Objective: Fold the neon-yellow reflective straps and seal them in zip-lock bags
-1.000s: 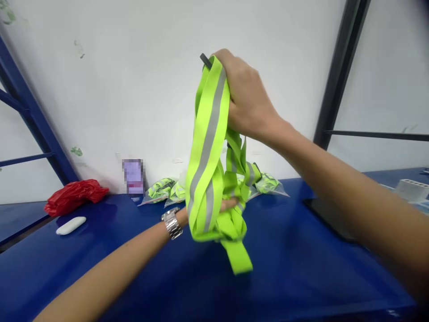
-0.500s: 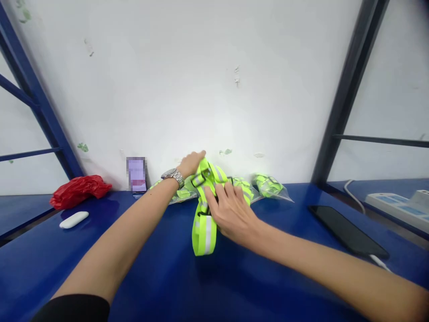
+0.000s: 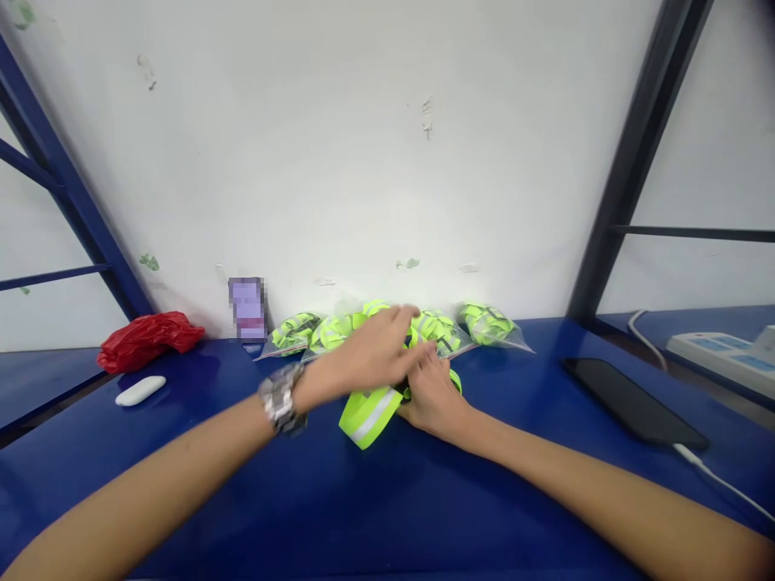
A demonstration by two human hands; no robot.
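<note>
A bright yellow-green reflective strap harness (image 3: 370, 418) with a silver stripe is gathered between my hands above the blue table. My right hand (image 3: 433, 395) is closed around the bundled straps, and a short loop pokes out behind it. My left hand (image 3: 372, 347), with a metal watch (image 3: 282, 398) on its wrist, reaches across the top of the bundle. Its fingers bend over the straps close to my right fingertips, partly smeared by motion. One wide strap end hangs down below my left hand. Much of the bundle is hidden by both hands.
Clear bags of similar straps (image 3: 488, 324) lie along the wall. On the left are a red plastic bag (image 3: 148, 340), a white case (image 3: 140, 390) and an upright phone (image 3: 248, 311). A black phone (image 3: 633, 403) with a cable and a power strip (image 3: 723, 359) are on the right.
My left hand has come down and right, from the raised top of the harness to over my right hand. The harness is now more bunched, its hanging loop shorter and tilted.
</note>
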